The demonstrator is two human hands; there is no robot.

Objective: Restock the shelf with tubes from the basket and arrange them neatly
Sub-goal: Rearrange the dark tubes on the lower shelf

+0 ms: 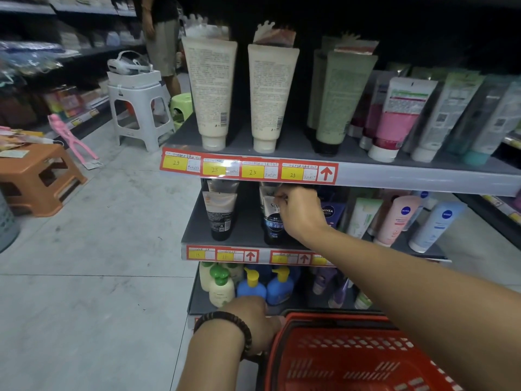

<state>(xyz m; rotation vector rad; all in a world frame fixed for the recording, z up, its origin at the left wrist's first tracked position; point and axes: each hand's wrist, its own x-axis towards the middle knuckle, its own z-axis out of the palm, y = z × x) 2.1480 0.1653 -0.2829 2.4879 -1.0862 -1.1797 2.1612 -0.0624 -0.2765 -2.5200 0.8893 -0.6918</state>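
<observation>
**Seating a tube on the middle shelf: tip-over hazard**

Our right hand [298, 213] pinched the top of the black-and-white tube [272, 221], which stood cap-down on the middle shelf [248, 230] at 9 o'clock of the hand. Our left hand [251, 323] gripped the rim of the red basket [338, 348] at 6 o'clock, with its fingertips hidden. We judged toppling to be the main risk: a tube balanced on a narrow cap and let go while tilted could fall forward off the shelf edge. The dark tube [221, 215] at 9 o'clock stood apart, but the Nivea box [328, 213] at 3 o'clock sat close, so the wrist could snag it when withdrawn. The basket, held by one hand only, could tip.
</observation>
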